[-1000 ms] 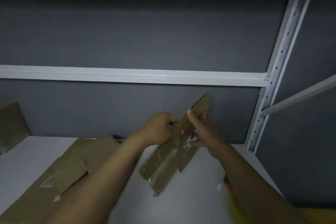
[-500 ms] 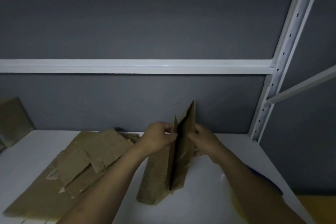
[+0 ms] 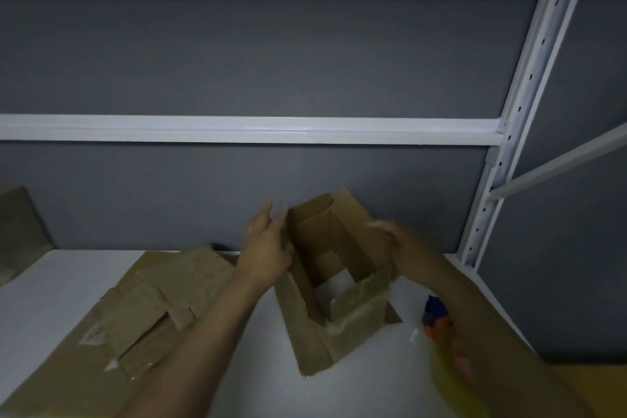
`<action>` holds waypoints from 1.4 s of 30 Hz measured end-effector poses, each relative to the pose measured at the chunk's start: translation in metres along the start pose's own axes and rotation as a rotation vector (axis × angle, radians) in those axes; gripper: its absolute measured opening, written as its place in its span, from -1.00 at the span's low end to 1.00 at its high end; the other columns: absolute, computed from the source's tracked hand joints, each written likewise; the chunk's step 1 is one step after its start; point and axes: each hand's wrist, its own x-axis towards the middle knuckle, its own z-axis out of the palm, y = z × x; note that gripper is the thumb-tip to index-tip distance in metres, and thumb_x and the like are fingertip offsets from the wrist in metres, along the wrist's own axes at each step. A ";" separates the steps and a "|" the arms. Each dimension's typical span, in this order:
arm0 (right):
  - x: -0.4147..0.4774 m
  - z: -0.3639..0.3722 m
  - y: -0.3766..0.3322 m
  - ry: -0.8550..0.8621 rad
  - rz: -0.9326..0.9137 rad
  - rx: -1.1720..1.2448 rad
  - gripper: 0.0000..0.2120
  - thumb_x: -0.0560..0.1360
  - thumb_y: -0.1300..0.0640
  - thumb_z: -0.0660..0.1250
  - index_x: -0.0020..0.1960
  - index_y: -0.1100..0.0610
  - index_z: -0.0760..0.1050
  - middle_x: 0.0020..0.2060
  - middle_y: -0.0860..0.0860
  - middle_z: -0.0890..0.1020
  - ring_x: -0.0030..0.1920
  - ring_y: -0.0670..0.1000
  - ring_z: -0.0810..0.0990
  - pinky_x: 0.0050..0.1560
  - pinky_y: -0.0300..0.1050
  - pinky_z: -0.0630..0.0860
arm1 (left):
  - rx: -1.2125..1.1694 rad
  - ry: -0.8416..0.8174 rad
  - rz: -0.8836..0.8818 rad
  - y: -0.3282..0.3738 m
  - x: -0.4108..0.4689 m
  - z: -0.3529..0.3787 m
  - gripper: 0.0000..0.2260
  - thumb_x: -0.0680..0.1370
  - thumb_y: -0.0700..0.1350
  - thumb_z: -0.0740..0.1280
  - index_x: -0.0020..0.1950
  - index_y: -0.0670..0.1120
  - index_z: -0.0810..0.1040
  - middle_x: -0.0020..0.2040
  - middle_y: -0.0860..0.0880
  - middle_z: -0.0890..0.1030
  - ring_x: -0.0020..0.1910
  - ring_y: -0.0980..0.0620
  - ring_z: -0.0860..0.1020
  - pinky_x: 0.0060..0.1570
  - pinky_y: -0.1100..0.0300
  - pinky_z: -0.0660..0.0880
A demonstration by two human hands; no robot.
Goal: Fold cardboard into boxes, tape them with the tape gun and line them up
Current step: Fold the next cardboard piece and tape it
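A brown cardboard box [image 3: 342, 322] stands spread into an open rectangular tube on the white table [image 3: 61, 285], and the table shows through its bottom. My left hand [image 3: 266, 244] lies flat against the box's left wall, fingers straight and pointing up. My right hand [image 3: 403, 241] is blurred at the box's right wall, holding its upper edge. Old clear tape clings to the near flap. A tape gun [image 3: 437, 319] with blue and orange parts lies on the table right of the box, partly hidden by my right forearm.
A stack of flattened cardboard [image 3: 149, 309] lies on the table to the left. Another cardboard piece [image 3: 20, 234] leans at the far left edge. A grey wall with a white rail [image 3: 237, 129] stands behind, and a white perforated upright [image 3: 502, 159] rises at the right.
The flat cardboard piece held upright between both hands has been pulled apart into an open box shape. My hands have moved apart to its left and right walls.
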 end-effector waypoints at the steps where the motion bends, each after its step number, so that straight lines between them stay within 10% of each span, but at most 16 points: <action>1: -0.003 0.001 0.006 0.005 0.013 -0.043 -0.75 0.63 0.19 0.14 0.19 -0.09 0.46 0.24 0.02 0.51 0.18 0.03 0.52 0.11 -0.08 0.53 | 0.003 -0.051 0.019 -0.005 0.001 0.004 -0.41 0.57 -0.24 0.26 0.57 -0.06 0.13 0.59 -0.12 0.01 0.56 -0.09 0.00 0.50 0.12 -0.02; 4: -0.012 -0.003 0.016 0.012 0.041 0.020 -0.71 0.60 -0.05 0.19 0.12 0.08 0.58 0.18 0.02 0.59 0.16 0.03 0.56 0.06 -0.23 0.52 | -0.063 -0.129 0.007 -0.012 0.004 0.007 -0.49 0.60 -0.23 0.22 0.55 -0.08 0.20 0.57 -0.08 0.10 0.55 -0.04 0.05 0.48 0.20 -0.04; 7: -0.022 -0.011 0.020 -0.122 0.184 0.225 -0.20 0.28 -0.50 0.17 0.34 -0.01 0.44 0.32 -0.06 0.45 0.26 -0.01 0.47 0.23 -0.07 0.46 | -0.141 -0.132 -0.034 -0.016 0.008 0.005 -0.45 0.58 -0.21 0.23 0.55 -0.09 0.17 0.47 0.00 0.32 0.44 -0.05 0.28 0.33 0.28 0.19; 11: -0.025 -0.006 0.025 -0.161 0.108 -0.096 -0.22 0.33 -0.34 0.34 0.46 -0.09 0.24 0.53 -0.15 0.03 0.49 -0.06 0.13 0.41 -0.09 0.23 | -0.172 -0.264 -0.112 -0.030 0.020 0.005 -0.29 0.45 0.10 0.20 0.57 0.19 -0.02 0.47 0.00 0.33 0.38 -0.05 0.36 0.38 0.03 0.31; 15: -0.024 0.011 0.026 -0.047 0.086 -0.385 -0.10 0.24 -0.48 0.31 0.47 -0.17 0.17 0.53 -0.16 -0.09 0.52 -0.03 0.06 0.35 0.03 0.26 | -0.009 -0.344 -0.017 -0.035 0.031 0.014 -0.39 0.40 0.21 0.07 0.48 0.28 0.22 0.34 0.03 0.42 0.34 0.00 0.28 0.34 0.14 0.18; 18: -0.025 0.018 0.025 -0.011 0.091 -0.421 -0.12 0.30 -0.44 0.32 0.50 -0.17 0.10 0.54 -0.12 -0.08 0.50 -0.01 0.12 0.35 0.01 0.27 | 0.106 -0.412 0.116 -0.032 0.033 0.012 -0.54 0.52 0.35 0.10 0.36 0.25 0.44 0.40 0.22 0.38 0.42 0.09 0.12 0.25 0.20 -0.03; 22: -0.028 0.018 0.019 0.014 0.039 -0.473 -0.24 0.43 -0.29 0.34 0.51 -0.13 0.10 0.50 -0.09 0.13 0.41 -0.03 0.29 0.27 -0.10 0.32 | 0.108 -0.650 0.237 -0.044 0.041 -0.001 0.07 0.09 0.71 -0.02 0.48 0.19 0.28 0.48 0.18 0.23 0.47 0.12 0.04 0.43 0.18 -0.08; 27: -0.029 0.020 0.016 0.017 -0.025 -0.483 -0.27 0.46 -0.23 0.34 0.52 -0.17 0.08 0.50 -0.16 0.15 0.43 -0.10 0.24 0.24 -0.27 0.21 | 0.144 -0.861 0.282 -0.045 0.055 -0.011 -0.02 0.26 0.51 0.30 0.56 0.11 0.10 0.54 0.07 0.16 0.48 0.08 0.16 0.46 0.19 0.12; 30: -0.026 0.025 0.020 0.016 -0.120 -0.466 -0.34 0.49 -0.14 0.35 0.50 -0.18 0.13 0.48 -0.17 0.21 0.40 -0.15 0.26 0.17 -0.42 0.14 | -0.002 -0.697 0.282 -0.039 0.060 -0.007 -0.27 0.43 0.19 0.45 0.51 0.04 0.27 0.42 0.05 0.39 0.30 0.10 0.42 0.33 0.29 0.30; 37: -0.024 0.026 0.031 -0.040 -0.122 -0.315 -0.33 0.52 0.00 0.37 0.46 -0.26 0.04 0.36 -0.26 0.28 0.33 -0.19 0.31 0.12 -0.64 0.11 | 0.049 -0.247 0.391 -0.021 0.061 0.049 0.01 0.23 0.64 0.03 0.54 0.09 0.17 0.50 -0.05 0.29 0.47 -0.13 0.20 0.45 -0.10 0.12; 42: -0.034 0.022 0.023 -0.118 -0.060 -0.123 -0.34 0.54 -0.25 0.18 0.46 -0.39 -0.17 0.34 -0.37 0.30 0.28 -0.26 0.38 0.27 -0.32 0.31 | -0.198 -0.264 0.092 -0.024 0.059 0.069 -0.01 0.41 0.23 0.46 0.59 -0.03 -0.09 0.56 -0.08 0.15 0.50 -0.06 0.18 0.35 0.24 0.14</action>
